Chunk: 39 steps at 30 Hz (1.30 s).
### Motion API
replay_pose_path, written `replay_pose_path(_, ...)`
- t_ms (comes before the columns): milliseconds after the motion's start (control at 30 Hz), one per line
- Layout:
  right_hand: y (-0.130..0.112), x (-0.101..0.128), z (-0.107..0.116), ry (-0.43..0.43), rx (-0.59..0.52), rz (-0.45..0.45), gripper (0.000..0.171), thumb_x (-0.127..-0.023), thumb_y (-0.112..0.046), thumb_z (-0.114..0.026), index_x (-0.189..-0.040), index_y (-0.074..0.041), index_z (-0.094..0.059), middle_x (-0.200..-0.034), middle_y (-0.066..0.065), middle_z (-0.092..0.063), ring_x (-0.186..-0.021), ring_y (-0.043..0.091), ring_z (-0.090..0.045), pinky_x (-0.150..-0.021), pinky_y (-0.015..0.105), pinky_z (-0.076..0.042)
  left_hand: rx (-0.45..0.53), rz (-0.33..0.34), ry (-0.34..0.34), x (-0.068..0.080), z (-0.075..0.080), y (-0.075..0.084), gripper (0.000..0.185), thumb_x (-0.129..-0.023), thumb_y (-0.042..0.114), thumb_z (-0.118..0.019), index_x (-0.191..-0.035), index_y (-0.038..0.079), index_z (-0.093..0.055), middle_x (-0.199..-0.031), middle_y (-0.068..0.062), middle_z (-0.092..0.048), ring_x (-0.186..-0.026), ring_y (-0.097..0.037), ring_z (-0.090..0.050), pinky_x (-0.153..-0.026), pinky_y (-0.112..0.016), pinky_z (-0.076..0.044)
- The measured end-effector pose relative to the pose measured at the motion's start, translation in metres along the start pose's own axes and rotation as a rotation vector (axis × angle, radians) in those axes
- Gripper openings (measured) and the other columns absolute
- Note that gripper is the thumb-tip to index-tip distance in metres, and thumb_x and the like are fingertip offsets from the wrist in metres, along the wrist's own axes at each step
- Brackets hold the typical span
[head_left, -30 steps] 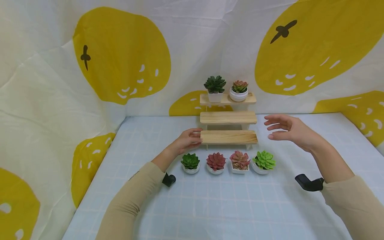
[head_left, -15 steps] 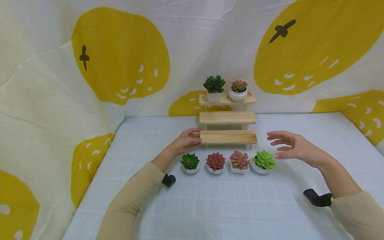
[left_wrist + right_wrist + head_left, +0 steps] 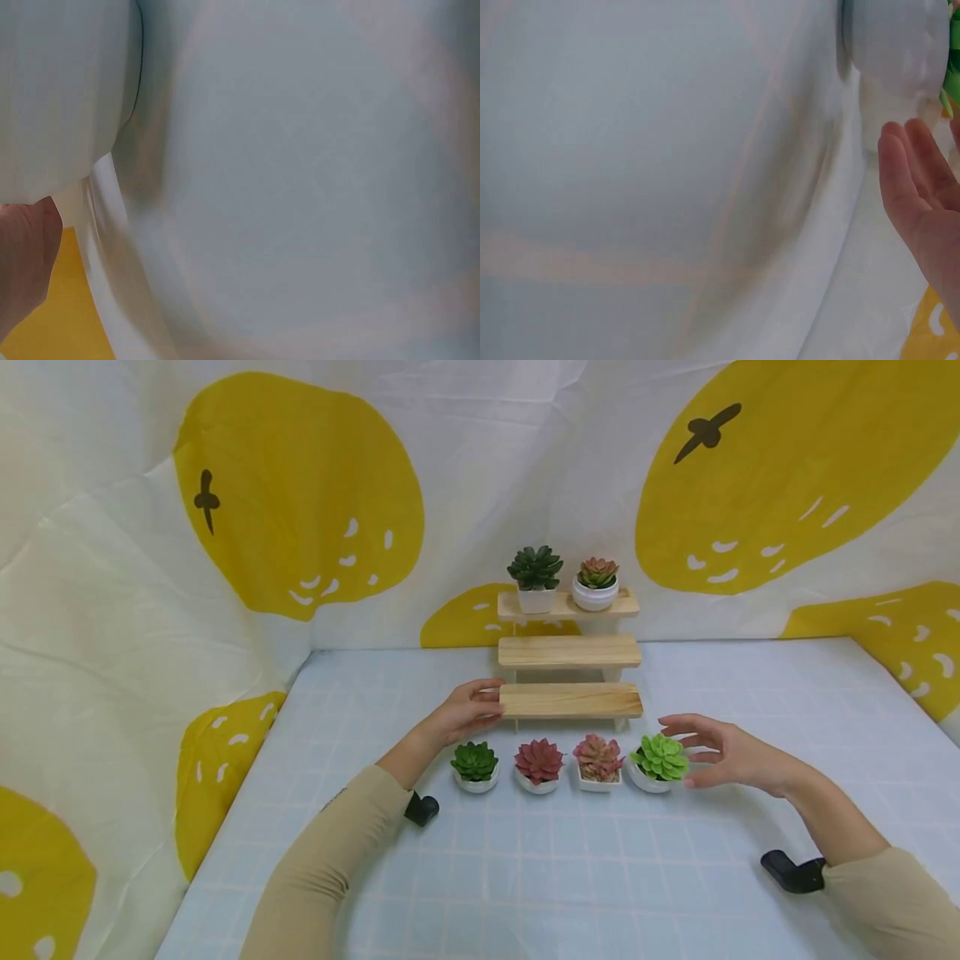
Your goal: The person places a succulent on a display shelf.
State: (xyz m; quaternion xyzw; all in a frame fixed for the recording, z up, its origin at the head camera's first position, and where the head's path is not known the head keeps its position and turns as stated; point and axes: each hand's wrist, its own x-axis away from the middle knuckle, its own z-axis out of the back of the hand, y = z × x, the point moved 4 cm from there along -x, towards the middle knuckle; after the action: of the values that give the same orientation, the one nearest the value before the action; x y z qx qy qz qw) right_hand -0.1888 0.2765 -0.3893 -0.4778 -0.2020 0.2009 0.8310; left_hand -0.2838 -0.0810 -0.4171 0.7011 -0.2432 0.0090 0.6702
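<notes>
My left hand (image 3: 467,710) holds the left end of the bottom board of a three-tier wooden display stand (image 3: 570,701). My right hand (image 3: 738,755), fingers parted and bent, is just right of a bright green succulent (image 3: 660,758) in a round white pot. In the right wrist view that white pot (image 3: 900,45) stands close past the fingertips. Left of it, in a row, are a pink succulent (image 3: 598,758) in a square pot, a dark red succulent (image 3: 539,762) and a dark green succulent (image 3: 475,762). The left wrist view shows a white pot (image 3: 60,90) near the left hand.
On the top tier stand a dark green succulent (image 3: 535,570) in a square pot and a reddish-green succulent (image 3: 597,578) in a round one. A pale blue checked cloth (image 3: 525,877) covers the table. A white curtain (image 3: 480,468) with yellow fruit prints hangs behind.
My right hand has come down toward the front, then left, to the bright green succulent. The left hand stays at the stand, and the pots have not moved.
</notes>
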Motion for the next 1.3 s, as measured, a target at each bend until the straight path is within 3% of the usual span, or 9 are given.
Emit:
replay_pose_path(167,0.006,-0.004,-0.006,-0.010,0.040,-0.034,0.079,-0.076,-0.013,-0.076,-0.140,-0.001,-0.032,-0.139,0.022,-0.034,-0.120,0.032,-0.041,-0.093,0.032,-0.044,0.013,0.002,-0.004,0.000,0.000,0.000,0.052,-0.088,-0.008,-0.056,-0.137,0.005,-0.045,-0.129,-0.019,-0.046,-0.096,-0.019,-0.054,-0.088,-0.033,-0.050)
replay_pose_path(267,0.009,-0.005,-0.010,-0.027,0.036,-0.038,0.078,-0.076,-0.013,-0.077,-0.140,-0.002,-0.034,-0.140,0.022,-0.035,-0.121,0.041,-0.037,-0.093,0.026,-0.043,0.014,0.008,-0.004,0.000,0.000,0.001,0.052,-0.088,-0.008,-0.056,-0.137,0.006,-0.044,-0.129,-0.019,-0.045,-0.094,-0.018,-0.054,-0.090,-0.033,-0.049)
replay_pose_path(300,0.011,-0.006,-0.010,-0.029,0.033,-0.053,0.077,-0.075,-0.014,-0.077,-0.139,-0.004,-0.035,-0.139,0.020,-0.036,-0.122,0.040,-0.037,-0.092,0.023,-0.042,0.013,0.010,-0.003,0.000,0.000,0.001,0.052,-0.088,-0.008,-0.056,-0.137,0.006,-0.044,-0.129,-0.019,-0.045,-0.094,-0.018,-0.054,-0.090,-0.033,-0.049)
replay_pose_path(400,0.011,-0.007,-0.013,-0.045,0.009,-0.073,0.074,-0.076,-0.014,-0.077,-0.137,-0.002,-0.037,-0.136,0.019,-0.041,-0.124,0.041,-0.036,-0.095,0.028,-0.044,0.012,0.011,0.000,-0.001,0.001,0.000,0.052,-0.088,-0.008,-0.056,-0.137,0.006,-0.044,-0.130,-0.019,-0.045,-0.094,-0.019,-0.054,-0.091,-0.034,-0.049)
replay_pose_path(533,0.010,-0.007,-0.015,-0.046,-0.016,-0.080,0.071,-0.077,-0.014,-0.076,-0.134,0.002,-0.038,-0.133,0.020,-0.044,-0.125,0.044,-0.034,-0.098,0.044,-0.041,0.017,0.007,-0.005,-0.002,0.001,0.000,0.052,-0.088,-0.008,-0.056,-0.137,0.005,-0.044,-0.131,-0.020,-0.044,-0.096,-0.019,-0.054,-0.090,-0.034,-0.049)
replay_pose_path(667,0.010,-0.008,-0.016,-0.034,-0.016,-0.083,0.071,-0.076,-0.014,-0.077,-0.133,0.002,-0.039,-0.131,0.019,-0.045,-0.124,0.042,-0.036,-0.097,0.043,-0.042,0.019,0.008,0.000,-0.001,0.001,0.000,0.051,-0.088,-0.008,-0.056,-0.137,0.005,-0.044,-0.129,-0.019,-0.045,-0.095,-0.019,-0.055,-0.090,-0.034,-0.049)
replay_pose_path(900,0.011,-0.011,-0.020,-0.025,-0.038,-0.101,0.072,-0.074,-0.012,-0.078,-0.133,0.002,-0.038,-0.129,0.020,-0.047,-0.122,0.039,-0.039,-0.098,0.054,-0.038,0.032,0.011,0.001,0.000,0.000,0.000,0.052,-0.088,-0.009,-0.056,-0.137,0.004,-0.044,-0.128,-0.018,-0.046,-0.092,-0.018,-0.055,-0.093,-0.037,-0.047)
replay_pose_path(1133,0.009,-0.012,-0.021,0.010,-0.014,-0.096,0.069,-0.074,-0.014,-0.079,-0.130,0.001,-0.041,-0.124,0.017,-0.051,-0.114,0.023,-0.047,-0.096,0.053,-0.040,0.016,0.001,-0.007,0.000,0.001,0.000,0.051,-0.088,-0.007,-0.057,-0.136,0.005,-0.046,-0.127,-0.018,-0.046,-0.096,-0.020,-0.054,-0.094,-0.037,-0.046)
replay_pose_path(1300,0.006,-0.012,-0.021,0.057,0.020,-0.090,0.069,-0.072,-0.016,-0.080,-0.129,-0.001,-0.043,-0.123,0.017,-0.052,-0.118,0.035,-0.046,-0.093,0.052,-0.042,0.018,-0.041,-0.035,0.002,0.001,0.001,0.048,-0.086,-0.004,-0.062,-0.131,0.006,-0.050,-0.121,-0.017,-0.049,-0.096,-0.021,-0.056,-0.089,-0.034,-0.050)
